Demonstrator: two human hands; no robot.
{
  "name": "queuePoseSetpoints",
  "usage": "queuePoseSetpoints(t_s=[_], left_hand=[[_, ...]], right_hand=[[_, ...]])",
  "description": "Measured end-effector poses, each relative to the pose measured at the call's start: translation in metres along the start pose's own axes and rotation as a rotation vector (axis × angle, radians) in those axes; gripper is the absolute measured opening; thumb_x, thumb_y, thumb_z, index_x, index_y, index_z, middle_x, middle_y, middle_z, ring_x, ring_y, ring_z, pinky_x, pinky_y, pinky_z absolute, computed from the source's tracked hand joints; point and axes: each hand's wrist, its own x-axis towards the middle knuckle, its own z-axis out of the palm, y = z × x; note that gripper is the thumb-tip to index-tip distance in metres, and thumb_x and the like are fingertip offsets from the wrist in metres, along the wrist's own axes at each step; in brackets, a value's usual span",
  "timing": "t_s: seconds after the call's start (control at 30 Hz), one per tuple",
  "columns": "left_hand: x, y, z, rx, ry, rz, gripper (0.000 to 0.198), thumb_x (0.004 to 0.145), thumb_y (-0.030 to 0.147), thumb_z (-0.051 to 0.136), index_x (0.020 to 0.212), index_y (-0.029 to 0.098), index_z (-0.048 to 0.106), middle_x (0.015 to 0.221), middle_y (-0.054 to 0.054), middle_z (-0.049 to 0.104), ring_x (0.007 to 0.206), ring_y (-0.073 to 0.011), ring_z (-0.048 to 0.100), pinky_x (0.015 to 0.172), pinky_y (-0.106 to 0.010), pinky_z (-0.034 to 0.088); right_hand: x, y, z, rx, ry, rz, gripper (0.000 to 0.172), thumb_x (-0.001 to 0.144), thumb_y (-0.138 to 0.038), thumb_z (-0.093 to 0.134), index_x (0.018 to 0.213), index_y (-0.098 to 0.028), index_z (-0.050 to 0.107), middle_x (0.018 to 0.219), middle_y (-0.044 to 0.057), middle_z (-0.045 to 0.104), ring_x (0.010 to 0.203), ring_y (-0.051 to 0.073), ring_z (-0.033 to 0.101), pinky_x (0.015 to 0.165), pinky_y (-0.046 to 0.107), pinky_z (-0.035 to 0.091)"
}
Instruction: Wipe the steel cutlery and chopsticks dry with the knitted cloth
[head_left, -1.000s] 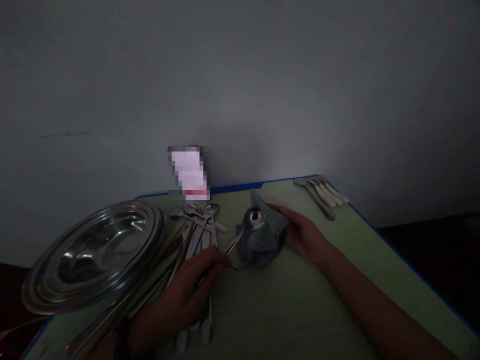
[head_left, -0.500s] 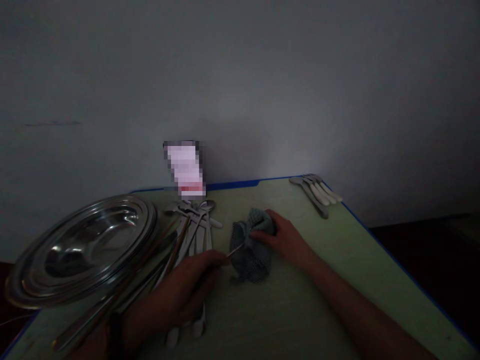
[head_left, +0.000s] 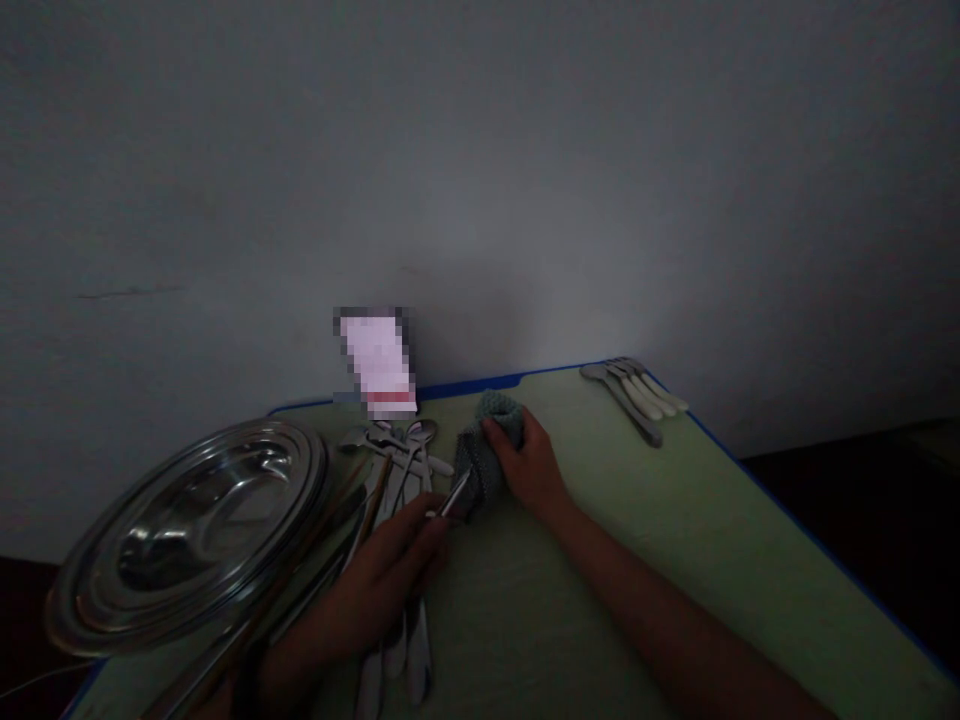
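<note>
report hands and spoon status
Left hand pinching spoon handle. Right hand gripping cloth over its far end. Spoon pile close beside, nothing blocking.

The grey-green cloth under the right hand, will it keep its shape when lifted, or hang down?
It would probably sag: the cloth is bunched over the end of the spoon under the right hand. Its coarse-looking weave suggests it is light and grips rather than slides.

You work in very dim, grainy light. A faint glow lifts the wall at 3 o'clock, and weak glints mark the steel dish at 8 o'clock. Your left hand and its spoon look soft, and the corners sink to black.
</note>
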Motion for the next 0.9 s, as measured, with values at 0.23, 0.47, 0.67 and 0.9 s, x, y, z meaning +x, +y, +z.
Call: queuePoseSetpoints(t_s=[0.23,0.47,0.67,0.9], left_hand=[[0.002,-0.004,-0.002,-0.113,-0.092,-0.013,0.037,0.092,0.049,0.034,0.110,0.020,0.050,0.069,0.001,0.051,0.059,-0.0113,0.047,0.051,-0.019,0.042],[-0.001,0.009,-0.003,-0.019,-0.060,0.052,0.027,0.092,0.038,0.037,0.102,0.020,0.054,0.100,-0.003,0.062,0.092,-0.0168,0.057,0.083,-0.026,0.045],[0.001,0.008,-0.003,0.033,-0.088,0.086,0.027,0.093,0.038,0.036,0.106,0.021,0.053,0.105,-0.005,0.062,0.097,-0.0183,0.058,0.087,-0.029,0.044],[0.000,0.008,-0.003,0.033,-0.092,0.076,0.026,0.093,0.037,0.036,0.102,0.020,0.053,0.098,-0.004,0.063,0.090,-0.0174,0.059,0.081,-0.028,0.047]], right_hand=[[0.011,0.008,-0.013,0.301,-0.381,0.110,0.039,0.069,-0.042,0.066,0.098,-0.018,0.057,0.100,0.007,0.068,0.090,0.020,0.062,0.082,0.034,0.047],[0.011,0.014,-0.012,0.173,-0.322,0.119,0.038,0.076,-0.053,0.053,0.086,-0.018,0.064,0.082,0.006,0.069,0.086,0.024,0.061,0.078,0.037,0.048],[0.010,0.009,-0.012,0.082,-0.253,0.091,0.044,0.082,-0.057,0.042,0.079,-0.017,0.061,0.077,0.005,0.066,0.079,0.021,0.059,0.075,0.034,0.045],[0.009,0.007,-0.013,0.195,-0.281,0.126,0.039,0.077,-0.056,0.049,0.083,-0.019,0.059,0.086,0.005,0.066,0.087,0.021,0.059,0.078,0.033,0.045]])
